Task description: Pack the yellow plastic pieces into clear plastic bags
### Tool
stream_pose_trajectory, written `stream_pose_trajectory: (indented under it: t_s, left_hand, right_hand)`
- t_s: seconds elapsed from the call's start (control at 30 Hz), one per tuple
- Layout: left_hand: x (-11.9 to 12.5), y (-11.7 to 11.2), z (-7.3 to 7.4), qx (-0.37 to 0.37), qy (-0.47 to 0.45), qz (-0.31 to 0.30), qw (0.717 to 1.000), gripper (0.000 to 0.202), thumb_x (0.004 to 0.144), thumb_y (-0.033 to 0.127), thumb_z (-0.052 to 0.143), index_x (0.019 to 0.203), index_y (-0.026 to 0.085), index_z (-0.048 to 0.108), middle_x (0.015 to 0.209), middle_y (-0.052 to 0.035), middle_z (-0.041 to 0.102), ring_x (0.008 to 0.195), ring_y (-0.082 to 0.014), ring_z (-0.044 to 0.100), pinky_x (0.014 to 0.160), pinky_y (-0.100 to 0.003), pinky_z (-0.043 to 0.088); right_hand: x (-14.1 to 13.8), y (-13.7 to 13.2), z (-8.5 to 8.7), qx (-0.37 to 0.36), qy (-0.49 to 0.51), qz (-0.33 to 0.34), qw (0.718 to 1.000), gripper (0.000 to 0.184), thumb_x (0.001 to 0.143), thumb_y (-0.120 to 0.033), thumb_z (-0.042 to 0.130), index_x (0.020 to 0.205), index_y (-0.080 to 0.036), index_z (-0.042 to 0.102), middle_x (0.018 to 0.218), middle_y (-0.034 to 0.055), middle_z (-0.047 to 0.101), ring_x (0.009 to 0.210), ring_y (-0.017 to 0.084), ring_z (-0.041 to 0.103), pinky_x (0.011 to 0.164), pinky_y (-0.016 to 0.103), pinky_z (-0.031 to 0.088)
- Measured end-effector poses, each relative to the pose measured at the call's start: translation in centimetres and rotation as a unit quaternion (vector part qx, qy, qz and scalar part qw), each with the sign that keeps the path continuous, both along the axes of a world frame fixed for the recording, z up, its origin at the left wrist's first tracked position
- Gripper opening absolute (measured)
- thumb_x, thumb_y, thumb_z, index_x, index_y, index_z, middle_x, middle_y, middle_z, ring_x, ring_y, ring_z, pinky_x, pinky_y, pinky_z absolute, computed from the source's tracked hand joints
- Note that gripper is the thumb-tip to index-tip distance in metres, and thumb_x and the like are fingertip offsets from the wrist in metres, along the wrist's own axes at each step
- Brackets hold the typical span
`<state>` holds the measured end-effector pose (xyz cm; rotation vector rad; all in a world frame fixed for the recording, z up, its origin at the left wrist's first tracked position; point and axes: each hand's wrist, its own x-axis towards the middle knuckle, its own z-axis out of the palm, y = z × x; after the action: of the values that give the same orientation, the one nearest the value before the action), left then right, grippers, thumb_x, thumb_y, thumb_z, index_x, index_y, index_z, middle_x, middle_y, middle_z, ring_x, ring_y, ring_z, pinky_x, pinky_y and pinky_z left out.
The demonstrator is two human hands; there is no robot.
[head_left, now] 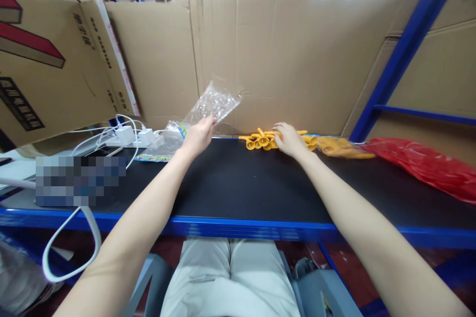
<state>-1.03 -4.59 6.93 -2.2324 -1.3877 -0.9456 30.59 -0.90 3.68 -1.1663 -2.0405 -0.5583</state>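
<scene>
My left hand (pixel 201 134) grips a clear plastic bag (pixel 213 101), raised above the black tabletop with its upper part tilted to the right. My right hand (pixel 290 139) rests on a row of yellow plastic pieces with cup-shaped ends (pixel 263 140) along the back of the table. Its fingers are curled over them, and what lies beneath the palm is hidden. Further right, a clear bag holding more yellow pieces (pixel 344 148) lies against the row. To the left of my left hand, other clear bags with a coloured edge (pixel 163 146) lie flat.
A red plastic bag (pixel 420 161) lies at the right. White chargers and cables (pixel 125 134) crowd the left, with a white cable loop (pixel 52 270) hanging over the front edge. Cardboard (pixel 290 59) walls the back, and a blue metal post (pixel 405 54) slants up at the right.
</scene>
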Motion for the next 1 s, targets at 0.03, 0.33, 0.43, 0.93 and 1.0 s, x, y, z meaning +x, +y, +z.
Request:
stream_pose_trajectory:
  t_s: [0.03, 0.33, 0.43, 0.93, 1.0]
  left_hand:
    - [0.1, 0.2, -0.2, -0.002, 0.014, -0.045, 0.999, 0.030, 0.092, 0.025, 0.028, 0.111, 0.018, 0.050, 0.119, -0.0080, 0.055, 0.111, -0.0168, 0.050, 0.091, -0.028, 0.039]
    - [0.0, 1.1, -1.0, -0.201, 0.138, -0.097, 0.965, 0.020, 0.078, 0.018, 0.046, 0.088, 0.020, 0.063, 0.088, -0.0026, 0.067, 0.088, -0.0162, 0.060, 0.080, -0.024, 0.043]
    - [-0.6, 1.7, -1.6, -0.262, 0.170, -0.057, 0.948, 0.019, 0.072, 0.015, 0.050, 0.082, 0.021, 0.065, 0.086, -0.0023, 0.067, 0.083, -0.0158, 0.060, 0.075, -0.022, 0.043]
    - [-0.8, 3.1, -4.0, -0.400, 0.185, 0.039, 0.897, 0.045, 0.084, 0.026, 0.038, 0.127, 0.015, 0.041, 0.126, -0.0107, 0.052, 0.110, -0.0199, 0.052, 0.091, -0.026, 0.039]
    - [-0.8, 3.1, -4.0, -0.427, 0.196, 0.029, 0.882, 0.051, 0.085, 0.024, 0.034, 0.135, 0.014, 0.032, 0.137, -0.0107, 0.040, 0.121, -0.0192, 0.043, 0.098, -0.026, 0.033]
  right_hand:
    - [-0.3, -0.2, -0.1, -0.005, -0.009, 0.002, 1.000, 0.029, 0.081, -0.019, 0.039, 0.100, -0.015, 0.060, 0.111, 0.0125, 0.057, 0.104, 0.025, 0.052, 0.092, 0.045, 0.039]
    - [-3.7, -0.8, -2.5, -0.076, -0.118, 0.056, 0.988, 0.040, 0.085, -0.024, 0.037, 0.124, -0.021, 0.049, 0.129, 0.0081, 0.049, 0.123, 0.026, 0.039, 0.103, 0.058, 0.018]
    - [-4.5, -0.6, -3.5, -0.100, -0.151, 0.065, 0.981, 0.043, 0.086, -0.028, 0.038, 0.129, -0.024, 0.044, 0.134, 0.0064, 0.045, 0.129, 0.027, 0.030, 0.103, 0.061, 0.010]
    - [-5.0, -0.1, -3.8, -0.112, -0.210, -0.002, 0.971, 0.047, 0.089, -0.032, 0.032, 0.135, -0.023, 0.037, 0.141, 0.0029, 0.035, 0.134, 0.027, 0.017, 0.103, 0.062, -0.004]
    - [-5.1, -0.1, -3.8, -0.115, -0.215, -0.007, 0.970, 0.047, 0.089, -0.032, 0.031, 0.135, -0.023, 0.036, 0.141, 0.0025, 0.034, 0.134, 0.027, 0.016, 0.103, 0.062, -0.004]
